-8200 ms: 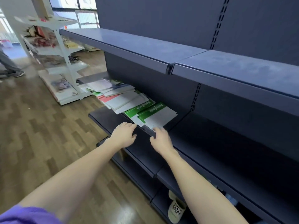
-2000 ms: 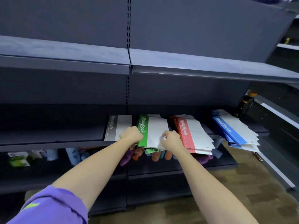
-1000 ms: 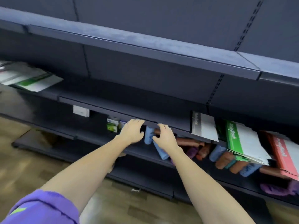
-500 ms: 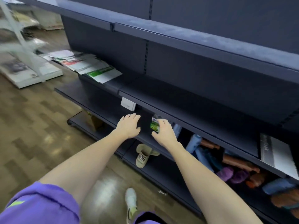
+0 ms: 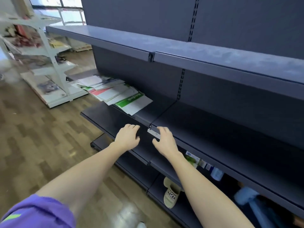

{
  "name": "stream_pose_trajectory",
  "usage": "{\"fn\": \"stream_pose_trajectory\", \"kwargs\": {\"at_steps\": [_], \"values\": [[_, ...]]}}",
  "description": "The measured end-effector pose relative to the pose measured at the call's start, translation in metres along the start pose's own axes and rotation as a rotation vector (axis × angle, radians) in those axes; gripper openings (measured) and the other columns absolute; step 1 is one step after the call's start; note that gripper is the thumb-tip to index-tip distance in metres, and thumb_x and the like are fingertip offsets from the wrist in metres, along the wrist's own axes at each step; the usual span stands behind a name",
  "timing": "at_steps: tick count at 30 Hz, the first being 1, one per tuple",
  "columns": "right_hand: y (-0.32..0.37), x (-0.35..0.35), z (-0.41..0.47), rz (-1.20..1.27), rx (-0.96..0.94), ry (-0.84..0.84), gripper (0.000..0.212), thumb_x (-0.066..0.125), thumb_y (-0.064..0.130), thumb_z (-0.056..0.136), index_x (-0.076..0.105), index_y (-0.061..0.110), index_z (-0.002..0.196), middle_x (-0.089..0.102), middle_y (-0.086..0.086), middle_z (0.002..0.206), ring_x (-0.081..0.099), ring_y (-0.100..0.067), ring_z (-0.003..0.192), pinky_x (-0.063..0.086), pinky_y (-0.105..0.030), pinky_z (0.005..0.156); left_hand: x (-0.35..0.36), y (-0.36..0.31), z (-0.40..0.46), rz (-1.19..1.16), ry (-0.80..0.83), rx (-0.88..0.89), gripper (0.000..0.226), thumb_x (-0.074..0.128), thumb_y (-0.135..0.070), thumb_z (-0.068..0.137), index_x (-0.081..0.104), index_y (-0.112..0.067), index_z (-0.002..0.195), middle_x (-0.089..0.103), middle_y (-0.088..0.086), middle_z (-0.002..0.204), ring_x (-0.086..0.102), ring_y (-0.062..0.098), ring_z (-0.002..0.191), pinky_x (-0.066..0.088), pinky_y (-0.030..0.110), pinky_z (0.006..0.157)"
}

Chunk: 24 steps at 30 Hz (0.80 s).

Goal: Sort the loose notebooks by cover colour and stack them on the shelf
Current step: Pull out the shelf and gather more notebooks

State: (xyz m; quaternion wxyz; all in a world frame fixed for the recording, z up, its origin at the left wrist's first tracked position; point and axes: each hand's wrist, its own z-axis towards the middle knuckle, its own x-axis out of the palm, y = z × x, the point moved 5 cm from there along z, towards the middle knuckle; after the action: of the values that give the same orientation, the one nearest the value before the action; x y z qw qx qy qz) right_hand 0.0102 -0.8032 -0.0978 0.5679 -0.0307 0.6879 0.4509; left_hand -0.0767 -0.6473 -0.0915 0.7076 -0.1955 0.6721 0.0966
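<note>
Dark grey metal shelf (image 5: 205, 122) fills the frame; loose paper notebooks (image 5: 115, 94) lie fanned at centre left. My left hand (image 5: 127, 139) and right hand (image 5: 164, 142) hover empty, fingers spread, apparently readying to reach them.

Two bare forearms reach into view from the near edge, with no watch, ring or bracelet showing on either wrist. The left hand (image 5: 127, 139) and the right hand (image 5: 165, 141) are uncovered, and the fingers (image 5: 134, 127) carry no gloves. At the near left corner sits a short purple sleeve (image 5: 36, 213), cut off above the elbow, with a small yellow-green stripe (image 5: 12, 217) printed near its lower edge. The right arm shows no sleeve within the picture.
</note>
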Motion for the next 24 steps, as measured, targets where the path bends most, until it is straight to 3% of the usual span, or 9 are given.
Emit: {"fn": "stream_pose_trajectory", "kwargs": {"at_steps": [7,14,18,24], "values": [[0.050,0.034,0.111,0.067,-0.024,0.025,0.056,0.058,0.025,0.094,0.041,0.015,0.146,0.040,-0.006,0.149,0.038,-0.025,0.134,0.037,-0.040,0.110,-0.027,0.079,0.076,0.029,-0.025,-0.024,0.057,0.052,-0.027,0.092,0.042,-0.014,0.147,0.049,0.004,0.147,0.038,0.027,0.137,0.037,0.039,0.109],[0.105,0.091,0.177,-0.080,-0.077,0.091,0.059,0.058,0.025,0.094,0.038,0.011,0.147,0.039,-0.009,0.150,0.034,-0.027,0.138,0.033,-0.041,0.114,-0.042,0.150,0.114,0.023,-0.054,-0.029,0.056,0.052,-0.027,0.093,0.043,-0.012,0.146,0.049,0.005,0.146,0.039,0.027,0.135,0.037,0.037,0.107],[0.120,0.108,0.208,-0.223,-0.067,0.144,0.068,0.054,0.034,0.098,0.026,0.011,0.155,0.024,-0.011,0.161,0.021,-0.028,0.149,0.023,-0.040,0.120,-0.047,0.179,0.146,0.014,-0.072,0.056,0.054,0.054,-0.023,0.091,0.046,-0.011,0.143,0.053,0.006,0.142,0.043,0.028,0.132,0.036,0.037,0.109],[0.088,0.094,0.214,-0.313,0.185,0.067,0.049,0.042,0.042,0.103,0.047,0.012,0.142,0.046,-0.011,0.146,0.045,-0.031,0.131,0.042,-0.039,0.100,-0.044,0.176,0.196,0.012,-0.012,0.292,0.054,0.055,-0.023,0.088,0.048,-0.012,0.140,0.055,0.008,0.138,0.042,0.029,0.131,0.038,0.040,0.108]]}}
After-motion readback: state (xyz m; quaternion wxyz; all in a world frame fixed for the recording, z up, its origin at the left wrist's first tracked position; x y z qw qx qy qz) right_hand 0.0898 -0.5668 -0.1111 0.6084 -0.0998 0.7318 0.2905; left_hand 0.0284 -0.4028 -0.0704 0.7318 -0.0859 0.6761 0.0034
